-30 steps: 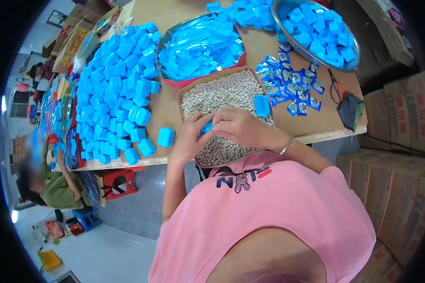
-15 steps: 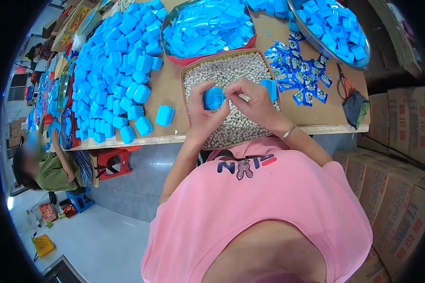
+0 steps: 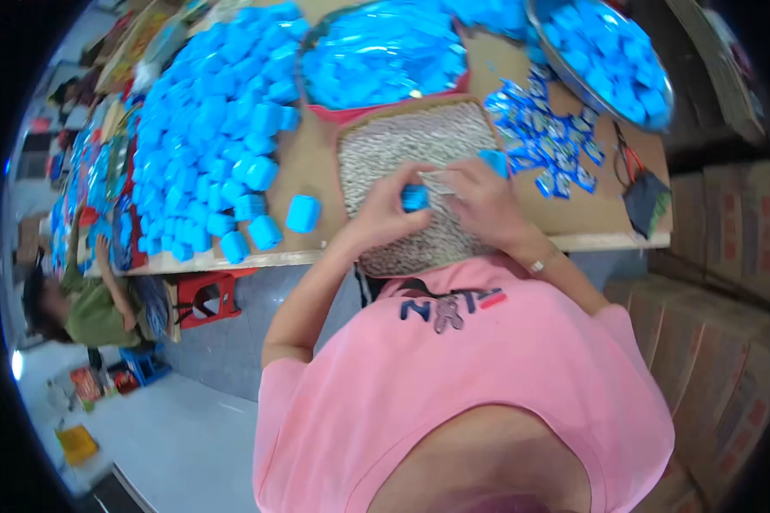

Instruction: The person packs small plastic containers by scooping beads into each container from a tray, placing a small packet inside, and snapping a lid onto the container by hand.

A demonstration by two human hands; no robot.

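We note blue plastic case (image 3: 415, 198) between the hands, gripped by nearer left hand (image 3: 387, 210); right hand (image 3: 485, 207) blurred, its hold and case's long axis we cannot tell

The case (image 3: 414, 198) in the left grip (image 3: 393, 203) is bright blue, over off-white to grey beads (image 3: 415, 132). Left of the grip, the heaped cases (image 3: 205, 145) share that blue. Beyond it, a tray (image 3: 346, 114) shows a red rim. Right of it, packets (image 3: 556, 141) are deep blue with blurred whitish patterning on a tan bench (image 3: 577, 214). Nearer the wearer, the shirt (image 3: 470, 368) is pink with navy lettering.
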